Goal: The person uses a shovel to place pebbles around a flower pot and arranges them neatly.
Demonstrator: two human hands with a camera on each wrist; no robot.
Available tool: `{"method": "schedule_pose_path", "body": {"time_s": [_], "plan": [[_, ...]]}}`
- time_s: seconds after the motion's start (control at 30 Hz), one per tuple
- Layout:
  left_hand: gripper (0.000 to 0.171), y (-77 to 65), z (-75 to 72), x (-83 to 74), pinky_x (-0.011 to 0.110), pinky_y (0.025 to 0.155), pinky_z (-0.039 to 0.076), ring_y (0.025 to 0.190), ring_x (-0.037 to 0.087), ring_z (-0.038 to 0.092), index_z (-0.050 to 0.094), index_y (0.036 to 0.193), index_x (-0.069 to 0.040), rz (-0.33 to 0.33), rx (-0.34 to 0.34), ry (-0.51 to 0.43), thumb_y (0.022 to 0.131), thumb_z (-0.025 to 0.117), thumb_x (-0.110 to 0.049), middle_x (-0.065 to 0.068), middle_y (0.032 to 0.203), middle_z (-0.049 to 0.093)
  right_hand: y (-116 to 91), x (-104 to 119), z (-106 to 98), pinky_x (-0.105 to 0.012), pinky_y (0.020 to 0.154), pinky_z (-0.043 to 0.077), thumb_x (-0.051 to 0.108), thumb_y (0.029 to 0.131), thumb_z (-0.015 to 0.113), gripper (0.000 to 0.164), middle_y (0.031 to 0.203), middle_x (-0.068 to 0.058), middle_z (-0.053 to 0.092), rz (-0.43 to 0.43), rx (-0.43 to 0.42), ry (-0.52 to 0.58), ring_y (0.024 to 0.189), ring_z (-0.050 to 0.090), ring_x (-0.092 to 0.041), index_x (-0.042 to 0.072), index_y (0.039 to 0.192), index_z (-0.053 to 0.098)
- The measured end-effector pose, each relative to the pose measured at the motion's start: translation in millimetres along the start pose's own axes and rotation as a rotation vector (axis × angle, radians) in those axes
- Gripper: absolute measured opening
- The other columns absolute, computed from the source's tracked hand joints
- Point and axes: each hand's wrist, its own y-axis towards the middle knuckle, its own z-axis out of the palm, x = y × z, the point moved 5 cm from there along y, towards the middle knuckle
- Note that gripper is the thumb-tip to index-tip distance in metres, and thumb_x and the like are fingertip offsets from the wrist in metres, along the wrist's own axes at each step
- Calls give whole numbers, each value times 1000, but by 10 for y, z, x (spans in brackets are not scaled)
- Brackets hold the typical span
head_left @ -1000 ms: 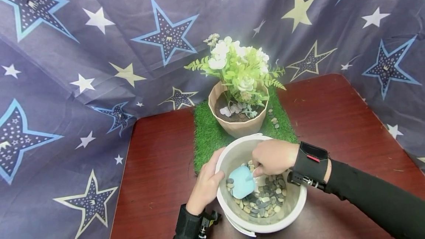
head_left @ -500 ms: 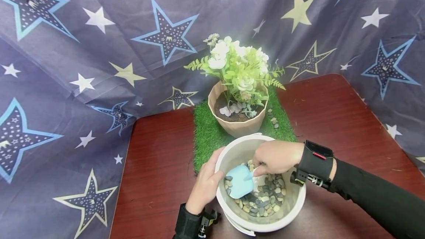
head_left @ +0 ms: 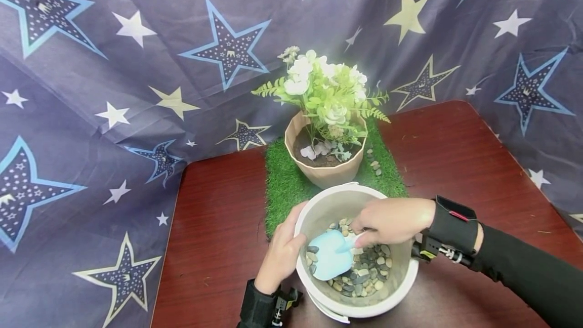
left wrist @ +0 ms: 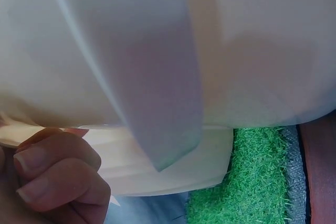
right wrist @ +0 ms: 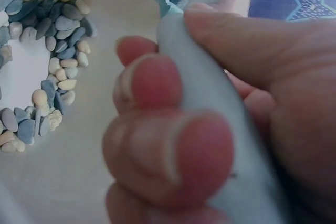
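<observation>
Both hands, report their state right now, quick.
Left hand: closed, holding the white bucket at its side.
Right hand: closed, holding the blue scoop by its handle.

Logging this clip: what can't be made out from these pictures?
What lies under the scoop: head view; the scoop hides it.
Handle: head view; right hand covers most.
Most of the scoop: right wrist view; cut off by top edge.
Left hand: left wrist view; left edge cuts part off.
Rear soil: head view; flowers hide some.
</observation>
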Motion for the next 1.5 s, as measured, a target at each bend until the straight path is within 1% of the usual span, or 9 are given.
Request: {"method": "schedule_pose_path", "body": {"time_s": [0.13, 0.3, 0.5, 0.6, 0.73, 0.97, 1.2, 1.3, 1.5], "plan": [[75, -3, -8, -4, 44, 102, 53, 121, 19, 66, 53, 149, -23, 11, -5, 12, 79, 51, 5, 2, 143, 64, -128, 40, -47, -19, 67, 36, 41, 103, 58, 30, 71, 19, 36, -16, -13, 44, 66, 37, 3, 25, 78, 56], [74, 3, -15, -25, 43, 96, 57, 117, 24, 68, 53, 149, -23, 19, 25, 12, 81, 51, 5, 4, 142, 65, -334, 49, -114, -20, 69, 39, 44, 104, 55, 26, 75, 21, 44, 10, -43, 81, 69, 42, 4, 29, 84, 60], [71, 3, -61, -72, 35, 84, 60, 103, 21, 72, 55, 148, -21, -10, 57, 76, 81, 54, 2, 8, 131, 71, -620, 25, -252, -18, 64, 41, 48, 104, 53, 21, 74, 25, 51, 32, -110, 45, 67, 46, 6, 38, 88, 62], [70, 12, -63, -85, 32, 81, 60, 101, 17, 72, 54, 149, -21, -28, 68, 100, 82, 55, 1, 9, 129, 72, -786, -5, -351, -17, 64, 42, 43, 105, 55, 16, 76, 26, 54, 28, -159, 30, 67, 48, 6, 41, 92, 65], [69, 3, -79, -97, 32, 81, 60, 102, 19, 73, 54, 149, -22, -39, 74, 122, 84, 55, 0, 10, 129, 72, -1014, -83, -479, -19, 66, 44, 41, 104, 57, 13, 77, 27, 54, 74, -223, -22, 69, 52, 6, 44, 93, 63], [71, -79, -157, -82, 30, 78, 60, 102, 24, 74, 54, 149, -25, -40, 77, 123, 84, 55, 2, 9, 129, 72, -1256, -312, -640, -21, 62, 45, 39, 104, 58, 17, 69, 21, 49, 205, -266, 17, 60, 53, 1, 42, 87, 61], [74, -197, -262, -58, 32, 87, 59, 106, 13, 70, 55, 149, -28, -44, 50, 169, 82, 57, 2, 3, 132, 71, -1405, -677, -660, -25, 56, 46, 37, 103, 61, 14, 66, 11, 49, 403, -290, 128, 53, 52, -9, 32, 91, 64], [75, -249, -311, -36, 33, 88, 59, 106, 12, 71, 55, 149, -27, -48, 37, 177, 81, 57, 3, 3, 131, 72, -1429, -825, -634, -25, 57, 45, 36, 103, 61, 14, 66, 9, 49, 428, -309, 132, 54, 51, -9, 29, 91, 65], [78, -334, -394, 23, 31, 84, 60, 103, 14, 72, 54, 150, -28, -54, 26, 175, 79, 57, 4, 3, 132, 71, -1397, -1052, -545, -25, 59, 45, 31, 104, 60, 18, 66, 10, 48, 397, -382, 110, 56, 51, -6, 30, 86, 63]]}}
